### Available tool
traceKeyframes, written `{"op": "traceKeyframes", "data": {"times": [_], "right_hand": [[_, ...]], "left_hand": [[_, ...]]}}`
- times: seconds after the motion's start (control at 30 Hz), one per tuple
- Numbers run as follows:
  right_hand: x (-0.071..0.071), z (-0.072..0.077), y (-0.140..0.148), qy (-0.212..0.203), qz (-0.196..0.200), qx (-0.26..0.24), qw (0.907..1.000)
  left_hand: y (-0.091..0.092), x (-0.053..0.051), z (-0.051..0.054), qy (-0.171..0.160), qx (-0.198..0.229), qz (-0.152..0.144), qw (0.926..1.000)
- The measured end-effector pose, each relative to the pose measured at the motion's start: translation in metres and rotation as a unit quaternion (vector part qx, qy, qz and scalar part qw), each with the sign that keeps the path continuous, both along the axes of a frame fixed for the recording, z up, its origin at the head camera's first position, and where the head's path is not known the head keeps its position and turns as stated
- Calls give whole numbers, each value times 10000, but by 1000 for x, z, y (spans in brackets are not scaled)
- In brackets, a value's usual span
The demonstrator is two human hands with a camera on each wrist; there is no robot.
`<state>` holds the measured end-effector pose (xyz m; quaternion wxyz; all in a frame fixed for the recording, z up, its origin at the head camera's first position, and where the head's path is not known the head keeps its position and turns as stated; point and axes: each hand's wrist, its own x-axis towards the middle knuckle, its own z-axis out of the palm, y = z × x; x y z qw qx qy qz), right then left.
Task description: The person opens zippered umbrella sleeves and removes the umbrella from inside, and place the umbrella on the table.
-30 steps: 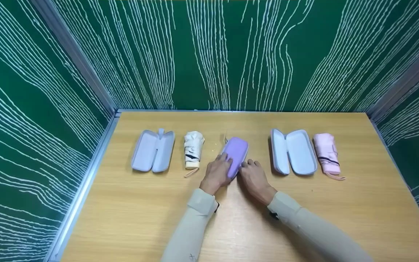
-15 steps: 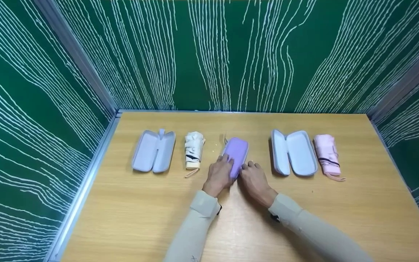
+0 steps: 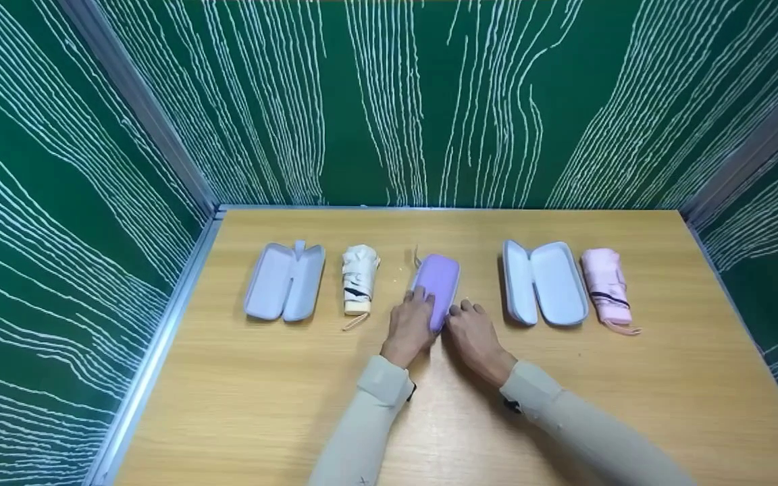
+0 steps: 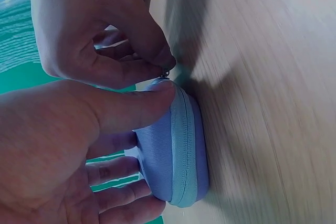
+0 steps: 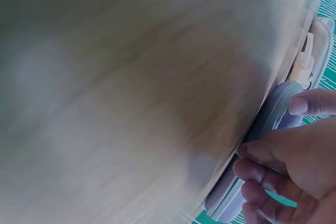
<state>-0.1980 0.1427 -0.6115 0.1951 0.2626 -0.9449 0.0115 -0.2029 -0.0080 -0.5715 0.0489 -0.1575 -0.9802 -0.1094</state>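
A purple zippered hard case (image 3: 442, 273) lies closed on the table at the middle in the head view. My left hand (image 3: 410, 327) holds its near left part, with fingers over the top and thumb against the near end. My right hand (image 3: 475, 337) is at the near right corner, and its thumb and forefinger pinch the small zipper pull (image 4: 166, 72) in the left wrist view. The zipper band (image 4: 184, 145) runs round the case's side and looks joined there. In the right wrist view the left thumb (image 5: 299, 105) rests on the case.
An open pale case (image 3: 269, 283) and a folded cream umbrella (image 3: 360, 270) lie to the left. On the right are another open pale case (image 3: 561, 283) and a folded pink umbrella (image 3: 605, 273). Green walls with white lines surround the wooden table (image 3: 261, 385).
My left hand has shifted slightly to the right along the purple case. My right hand stays at the near corner, almost still. The other cases and umbrellas have not moved.
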Motion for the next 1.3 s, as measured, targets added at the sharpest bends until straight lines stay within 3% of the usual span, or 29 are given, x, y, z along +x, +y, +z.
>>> {"op": "traceKeyframes", "data": {"times": [0.4,0.8,1.07,1.3], "right_hand": [[1,1,4,-92,19,-48,9999],[3,0,7,-152,-24,80,9998],[4,-2,10,-5,35,-23,10000],[6,-2,12,-111,50,19,9999]], "left_hand": [[7,1,-2,-134,25,183,9997],[15,4,-4,-22,-224,325,9992],[23,9,-4,359,-281,485,9978],[28,11,-7,344,-393,600,9968]]}}
